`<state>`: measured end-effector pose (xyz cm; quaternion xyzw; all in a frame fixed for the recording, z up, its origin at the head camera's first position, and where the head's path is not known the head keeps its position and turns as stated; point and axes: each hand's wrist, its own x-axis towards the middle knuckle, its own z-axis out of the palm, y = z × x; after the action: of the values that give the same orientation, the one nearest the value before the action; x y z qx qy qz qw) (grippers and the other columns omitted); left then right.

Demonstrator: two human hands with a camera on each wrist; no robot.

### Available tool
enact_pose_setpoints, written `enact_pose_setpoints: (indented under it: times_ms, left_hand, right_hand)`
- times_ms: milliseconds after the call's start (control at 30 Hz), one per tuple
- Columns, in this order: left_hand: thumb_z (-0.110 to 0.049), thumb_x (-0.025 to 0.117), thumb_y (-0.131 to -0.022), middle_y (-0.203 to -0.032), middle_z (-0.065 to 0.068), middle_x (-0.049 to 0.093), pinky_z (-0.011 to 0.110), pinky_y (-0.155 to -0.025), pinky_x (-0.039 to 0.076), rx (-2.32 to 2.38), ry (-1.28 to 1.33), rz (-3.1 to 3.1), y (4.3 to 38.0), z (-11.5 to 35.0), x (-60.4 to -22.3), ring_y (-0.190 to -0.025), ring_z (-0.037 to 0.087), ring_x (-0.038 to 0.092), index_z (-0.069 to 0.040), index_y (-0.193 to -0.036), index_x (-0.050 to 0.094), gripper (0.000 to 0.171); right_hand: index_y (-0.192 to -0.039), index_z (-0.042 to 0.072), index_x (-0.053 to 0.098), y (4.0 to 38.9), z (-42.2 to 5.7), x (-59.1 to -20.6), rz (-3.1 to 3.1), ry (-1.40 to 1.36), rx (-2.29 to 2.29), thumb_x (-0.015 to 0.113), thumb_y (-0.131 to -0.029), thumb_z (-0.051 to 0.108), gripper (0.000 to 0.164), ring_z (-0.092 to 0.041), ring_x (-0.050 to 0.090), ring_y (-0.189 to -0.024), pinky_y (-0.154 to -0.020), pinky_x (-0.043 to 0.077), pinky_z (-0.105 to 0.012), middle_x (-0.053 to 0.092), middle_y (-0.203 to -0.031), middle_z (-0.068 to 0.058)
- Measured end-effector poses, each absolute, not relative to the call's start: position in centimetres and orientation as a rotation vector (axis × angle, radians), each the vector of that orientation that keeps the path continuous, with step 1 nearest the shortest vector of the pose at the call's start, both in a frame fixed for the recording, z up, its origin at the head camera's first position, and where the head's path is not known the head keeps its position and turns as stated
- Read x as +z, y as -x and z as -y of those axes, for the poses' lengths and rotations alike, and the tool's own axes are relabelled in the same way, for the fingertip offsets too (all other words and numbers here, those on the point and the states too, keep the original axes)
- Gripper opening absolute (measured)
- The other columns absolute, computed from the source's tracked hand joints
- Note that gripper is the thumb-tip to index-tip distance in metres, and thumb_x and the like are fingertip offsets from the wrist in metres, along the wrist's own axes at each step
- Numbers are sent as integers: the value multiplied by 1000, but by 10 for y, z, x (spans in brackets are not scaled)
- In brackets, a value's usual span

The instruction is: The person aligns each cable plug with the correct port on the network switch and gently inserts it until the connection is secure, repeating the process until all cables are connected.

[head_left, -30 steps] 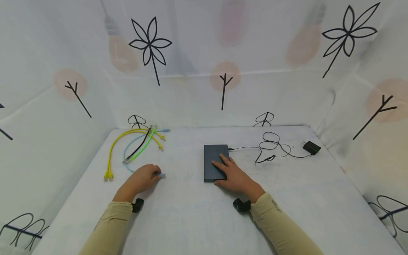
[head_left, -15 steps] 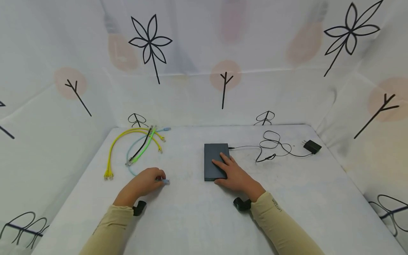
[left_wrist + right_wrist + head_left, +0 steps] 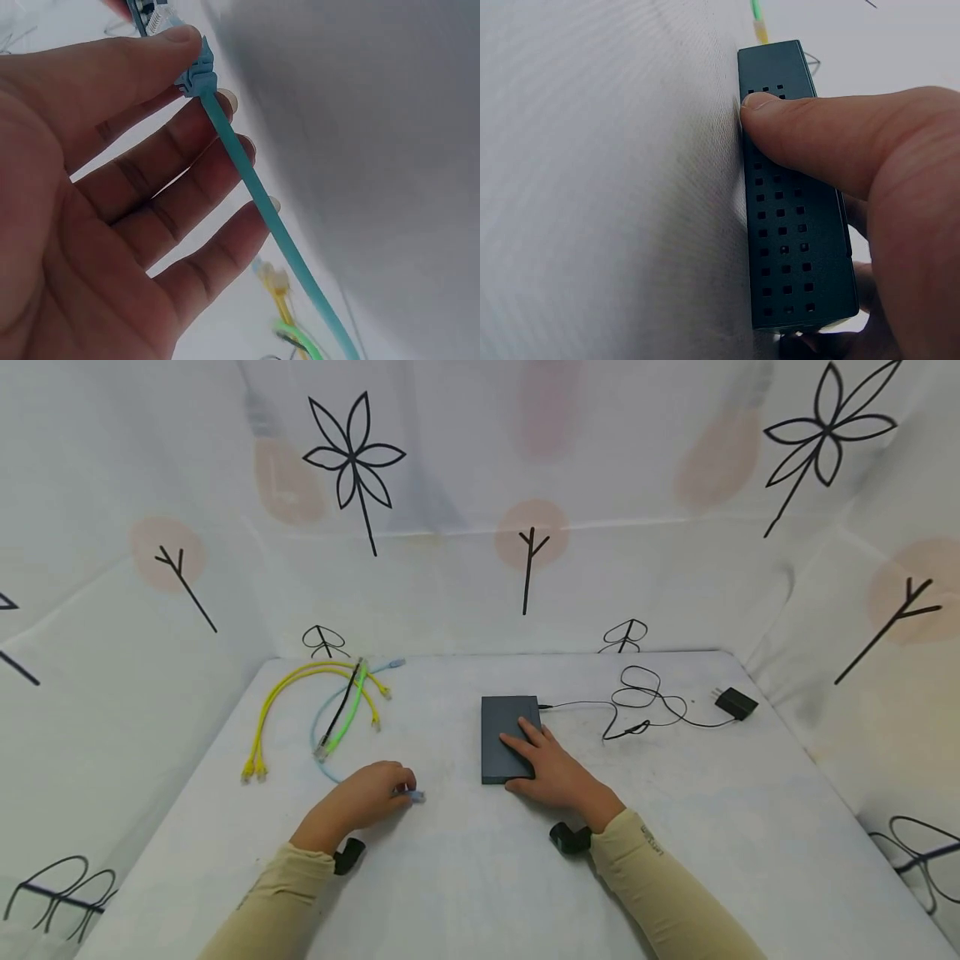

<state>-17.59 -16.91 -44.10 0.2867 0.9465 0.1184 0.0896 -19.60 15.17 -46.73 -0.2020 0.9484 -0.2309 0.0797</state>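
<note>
My left hand (image 3: 366, 797) pinches the end of a light blue Ethernet cable (image 3: 259, 187) between thumb and index finger, just behind its plug (image 3: 417, 796). In the left wrist view the other fingers lie along the cable. The rest of the cable runs back under the other cables. To the right a dark grey network switch (image 3: 497, 718) lies flat on the table. My right hand (image 3: 558, 775) rests on it, fingers spread over the top. The right wrist view has the thumb (image 3: 802, 124) pressing its perforated side.
At the left lie yellow Ethernet cables (image 3: 259, 727), a short black cable (image 3: 341, 706) and a short green cable (image 3: 349, 714). A thin black power cord (image 3: 577, 702) leads from the switch to a black power adapter (image 3: 736, 703) at the far right. Printed white cloth (image 3: 450, 585) surrounds the table.
My left hand has moved right and slightly nearer with the light blue cable's plug, toward the switch. The black and green cables have shifted right with it. My right hand stays on the switch.
</note>
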Motion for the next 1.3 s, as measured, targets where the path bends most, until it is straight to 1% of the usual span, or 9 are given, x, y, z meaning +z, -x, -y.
enact_pose_setpoints:
  times_ms: [167, 333, 633, 900, 1033, 1133, 1300]
  left_hand:
    - [-18, 68, -90, -91, -5, 60, 32, -78, 50, 340, -914, -2801, 174, 157, -440, -86, 13, 58, -15, -99, 67, 9]
    - [-19, 68, -90, -92, -5, 61, 31, -79, 51, 321, -940, -2788, 174, 143, -439, -87, 12, 60, -16, -99, 68, 10]
    - [-20, 67, -91, -91, -5, 62, 30, -77, 51, 270, -941, -2808, 178, 121, -439, -83, 10, 58, -15, -101, 68, 11]
    - [-21, 69, -91, -88, -4, 62, 31, -73, 51, 215, -842, -2883, 186, 115, -444, -80, 12, 58, -15, -100, 69, 11]
    - [-22, 69, -91, -88, -3, 63, 32, -73, 50, 216, -778, -2890, 191, 117, -445, -80, 13, 59, -15, -102, 69, 13]
    - [-26, 68, -91, -88, -4, 63, 32, -71, 50, 235, -729, -2874, 197, 120, -444, -79, 12, 58, -16, -104, 69, 16]
    - [-30, 66, -93, -91, -1, 65, 33, -73, 51, 303, -683, -2859, 209, 128, -436, -80, 12, 58, -15, -108, 69, 22]
  right_hand:
    - [-152, 29, 34, 196, -152, -468, -2837, 615, -689, 67, -89, 45, 73, -49, 9, -147, -108, 31, -64, 9, -164, -9]
    - [-152, 29, 34, 197, -153, -469, -2838, 621, -699, 68, -88, 45, 74, -48, 9, -147, -108, 32, -64, 10, -164, -9]
    - [-151, 29, 35, 196, -153, -468, -2841, 615, -705, 68, -88, 45, 73, -49, 9, -146, -107, 32, -65, 11, -164, -10]
    - [-151, 29, 34, 196, -153, -468, -2843, 622, -709, 67, -88, 45, 73, -49, 9, -147, -108, 32, -65, 10, -164, -9]
    - [-152, 29, 34, 196, -152, -468, -2839, 624, -712, 67, -88, 45, 73, -49, 9, -147, -108, 32, -65, 10, -164, -9]
    - [-152, 30, 34, 196, -152, -468, -2834, 620, -712, 67, -88, 45, 73, -48, 9, -147, -107, 32, -65, 9, -164, -9]
    - [-152, 30, 34, 195, -152, -468, -2833, 613, -713, 67, -88, 44, 73, -48, 8, -147, -107, 32, -65, 9, -164, -8]
